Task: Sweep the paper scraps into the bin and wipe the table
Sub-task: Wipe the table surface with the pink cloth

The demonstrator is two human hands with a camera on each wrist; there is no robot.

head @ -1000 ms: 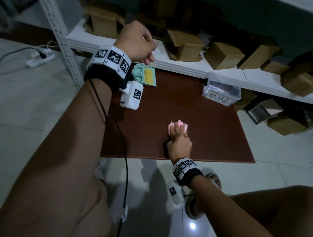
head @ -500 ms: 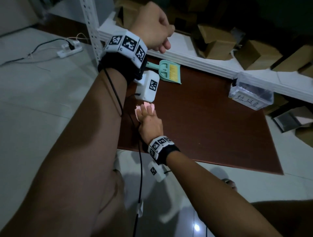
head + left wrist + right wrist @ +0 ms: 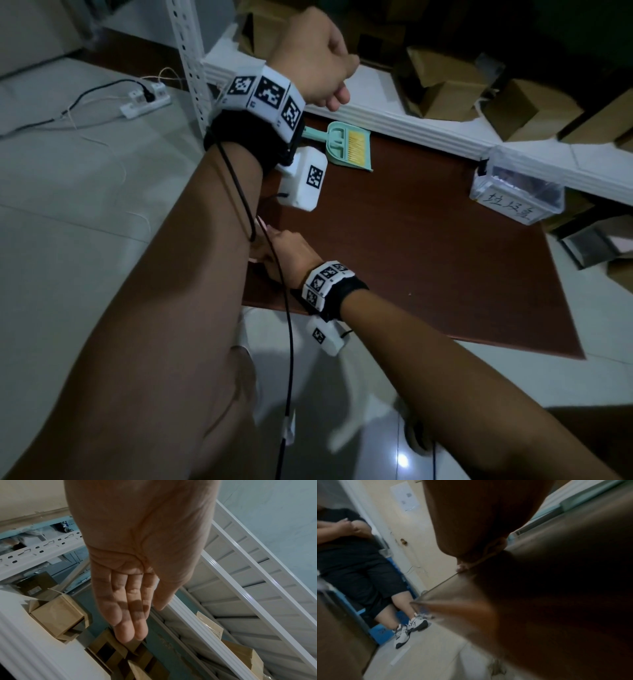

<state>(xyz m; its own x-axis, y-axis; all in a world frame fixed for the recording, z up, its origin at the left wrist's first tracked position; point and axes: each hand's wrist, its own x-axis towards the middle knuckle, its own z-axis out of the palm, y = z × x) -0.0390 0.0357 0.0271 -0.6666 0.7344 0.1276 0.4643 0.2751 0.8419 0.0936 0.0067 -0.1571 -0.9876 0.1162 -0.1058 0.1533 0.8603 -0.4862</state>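
Observation:
My right hand (image 3: pixel 291 253) presses a pink cloth (image 3: pixel 263 223) flat on the dark brown table (image 3: pixel 428 257) at its left edge. My left forearm hides the right fingers in the head view. The right wrist view shows the right hand (image 3: pixel 479 527) low on the table (image 3: pixel 556 588), with a bit of pink cloth (image 3: pixel 460 566) at the edge. My left hand (image 3: pixel 318 68) hangs raised above the shelf, its fingers (image 3: pixel 133 615) relaxed and holding nothing. A clear labelled bin (image 3: pixel 517 198) stands at the table's far right. A tiny pale speck (image 3: pixel 410 293) lies near the front edge.
A green dustpan with a yellow-bristled brush (image 3: pixel 349 147) lies at the table's far left. A white shelf (image 3: pixel 394 116) with several cardboard boxes runs behind the table. A power strip (image 3: pixel 144 99) lies on the floor at left. Another person (image 3: pixel 359 561) sits beyond the table's left side.
My right hand has slid the pink cloth from the table's middle front to its left edge, passing under my left forearm. My left hand stays raised.

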